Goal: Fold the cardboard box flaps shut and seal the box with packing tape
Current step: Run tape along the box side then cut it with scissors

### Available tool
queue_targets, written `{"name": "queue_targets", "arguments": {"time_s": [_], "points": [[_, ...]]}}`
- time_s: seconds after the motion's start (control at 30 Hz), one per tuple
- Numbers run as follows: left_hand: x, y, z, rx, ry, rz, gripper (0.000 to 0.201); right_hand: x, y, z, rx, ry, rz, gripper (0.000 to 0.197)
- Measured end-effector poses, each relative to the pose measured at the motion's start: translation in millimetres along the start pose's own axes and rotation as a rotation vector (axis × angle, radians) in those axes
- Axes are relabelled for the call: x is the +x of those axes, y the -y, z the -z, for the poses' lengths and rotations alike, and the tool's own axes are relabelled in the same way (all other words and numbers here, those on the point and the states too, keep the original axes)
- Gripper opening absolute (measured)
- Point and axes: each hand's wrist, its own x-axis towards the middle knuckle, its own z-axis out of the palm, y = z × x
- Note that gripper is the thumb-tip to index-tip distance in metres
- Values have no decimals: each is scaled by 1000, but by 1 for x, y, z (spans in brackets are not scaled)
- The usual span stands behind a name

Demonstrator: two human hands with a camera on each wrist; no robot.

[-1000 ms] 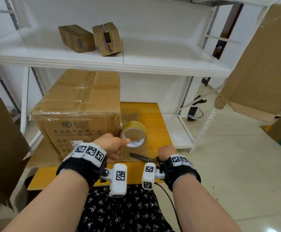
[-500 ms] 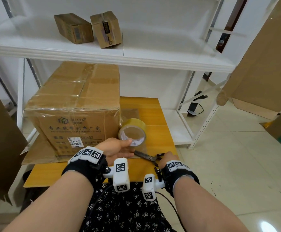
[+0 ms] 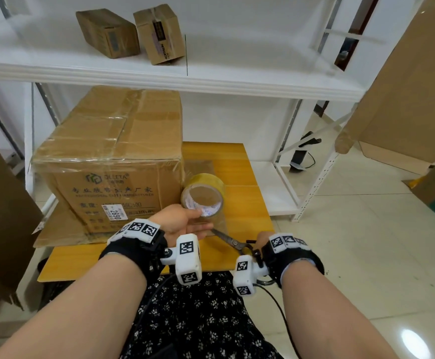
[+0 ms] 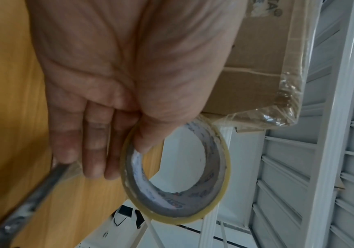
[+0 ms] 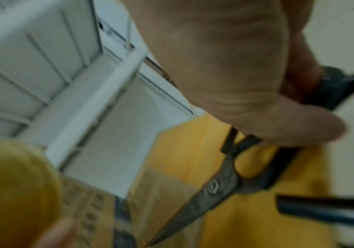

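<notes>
pinching the tape roll (image 3: 203,196) in left hand (image 3: 178,224), right hand (image 3: 261,238) gripping scissors (image 3: 230,240) angled leftward at tape strip beside sealed box (image 3: 112,161).

The right wrist view was smeared throughout — the tape roll (image 5: 12,189) showed only as a yellow blur, cut off by the left edge. The right hand's (image 3: 262,238) fingers were hidden behind its wristband in the head view. The scissors' (image 4: 23,206) tips vanished under the left hand's (image 4: 129,75) fingers — whether they touched the tape strip could not be told.
</notes>
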Motion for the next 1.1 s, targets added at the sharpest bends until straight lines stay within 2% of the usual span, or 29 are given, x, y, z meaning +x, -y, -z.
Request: {"name": "queue_targets", "arguments": {"time_s": [0.1,0.17,0.23,0.3,0.37,0.43,0.53,0.67,0.83,0.97,1.1], "points": [[0,4,-5,24,26,-50,28,-9,-17,18,-64,-82,33,26],[1,6,-7,37,24,-94,29,-7,-25,33,30,-95,21,28],[1,7,-8,53,9,-139,34,-8,-30,51,275,-64,-22,44],[1,9,-9,60,-24,-173,41,-10,-32,70,584,-53,34,67],[0,10,-11,79,-53,-209,45,-16,-27,80,1029,50,213,84],[0,12,-13,112,-77,-240,50,-26,-14,87,1320,271,411,99],[-2,12,-13,172,-106,-265,50,-42,8,87,1248,428,551,109],[-6,11,-12,241,-132,-293,41,-49,9,73,1020,490,534,114],[-8,12,-15,272,-185,-305,40,-57,1,58,897,609,504,121],[-8,12,-21,258,-213,-310,34,-64,3,59,874,626,508,126],[-9,13,-22,273,-218,-312,33,-69,14,64,885,565,482,118]]}}
